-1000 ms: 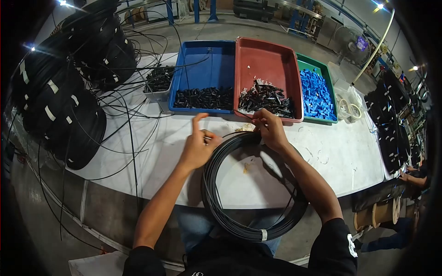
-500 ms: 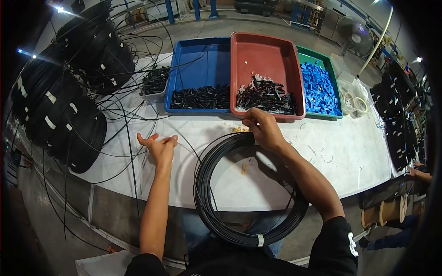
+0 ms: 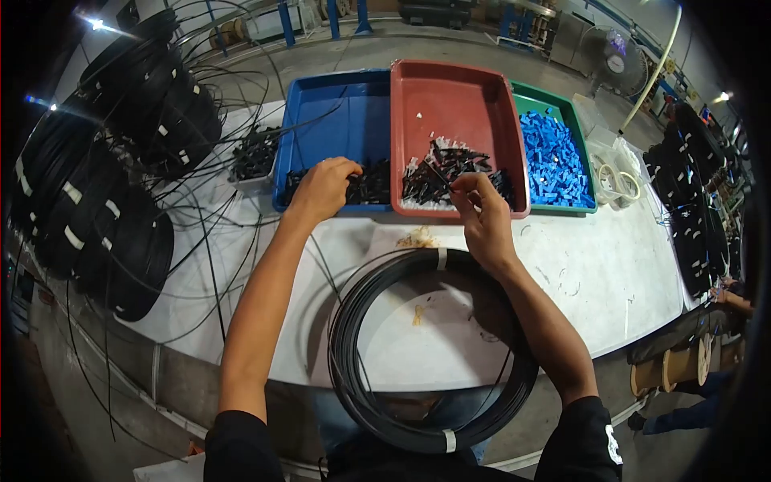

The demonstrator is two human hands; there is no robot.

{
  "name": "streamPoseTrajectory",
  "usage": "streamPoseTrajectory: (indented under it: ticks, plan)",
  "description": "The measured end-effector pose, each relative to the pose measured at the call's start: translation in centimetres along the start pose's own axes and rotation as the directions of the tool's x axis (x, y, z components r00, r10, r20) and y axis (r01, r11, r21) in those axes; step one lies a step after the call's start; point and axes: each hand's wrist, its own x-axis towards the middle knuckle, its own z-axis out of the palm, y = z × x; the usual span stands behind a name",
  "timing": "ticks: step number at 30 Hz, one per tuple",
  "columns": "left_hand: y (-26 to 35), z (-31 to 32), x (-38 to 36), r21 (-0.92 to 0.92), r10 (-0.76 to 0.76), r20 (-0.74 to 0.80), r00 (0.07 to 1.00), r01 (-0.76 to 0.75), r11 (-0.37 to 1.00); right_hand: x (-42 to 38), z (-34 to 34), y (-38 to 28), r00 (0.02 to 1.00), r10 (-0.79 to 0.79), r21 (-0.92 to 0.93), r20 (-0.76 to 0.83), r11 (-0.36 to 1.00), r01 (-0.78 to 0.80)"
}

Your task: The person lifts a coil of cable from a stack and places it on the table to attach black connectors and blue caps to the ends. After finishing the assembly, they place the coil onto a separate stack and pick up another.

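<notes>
A coil of black cable (image 3: 345,353) rests upright-looking against the front of the white table (image 3: 562,265), bound with pale tape at top and bottom. My left hand (image 3: 323,191) reaches over the front rim of the blue tray (image 3: 325,104), fingers bent but apart, above small black pieces (image 3: 371,185). Over the front of the red tray (image 3: 450,88), my right hand (image 3: 488,223) pinches thumb and fingers together around something thin and dark, too small to make out. Black and white slim parts (image 3: 446,165) lie in that tray behind its fingertips.
A green tray (image 3: 554,100) holds blue pieces (image 3: 554,161). Large stacked cable coils (image 3: 104,209) and loose cable ends crowd the left. A small container of black pieces (image 3: 255,157) stands beside the blue tray. Cream rings (image 3: 618,181) lie at right; another person's hand (image 3: 732,300) shows beyond.
My left hand has moved up and right from above the table to the blue tray. My right hand has left the coil's top and moved right to the red tray's edge, uncovering tape.
</notes>
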Motion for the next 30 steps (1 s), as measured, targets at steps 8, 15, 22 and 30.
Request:
streamPoseTrajectory:
  ticks: [8, 15, 22, 30]
  plan:
    - [-2.8, 0.6, 2.0, 0.101, 0.022, 0.147, 0.989, -0.037, 0.994, 3.7, -3.1, -1.4, 0.965, -0.192, -0.117, 0.177, 0.970, 0.214]
    - [-2.3, 0.3, 1.5, 0.132, 0.089, 0.141, 0.986, -0.108, 0.985, 4.3, -1.9, 1.5, 0.967, 0.037, 0.027, 0.252, 0.999, -0.045]
    - [-0.6, -1.9, 0.1, 0.080, -0.053, 0.126, 0.991, 0.043, 0.996, 3.6, -2.2, 1.5, 0.948, 0.075, 0.184, 0.310, 0.973, -0.137]
    - [0.1, -0.6, 0.8, 0.251, -0.234, 0.111, 0.966, 0.200, 0.947, 2.1, -2.4, 1.0, 0.961, -0.065, -0.054, 0.269, 0.995, 0.083]
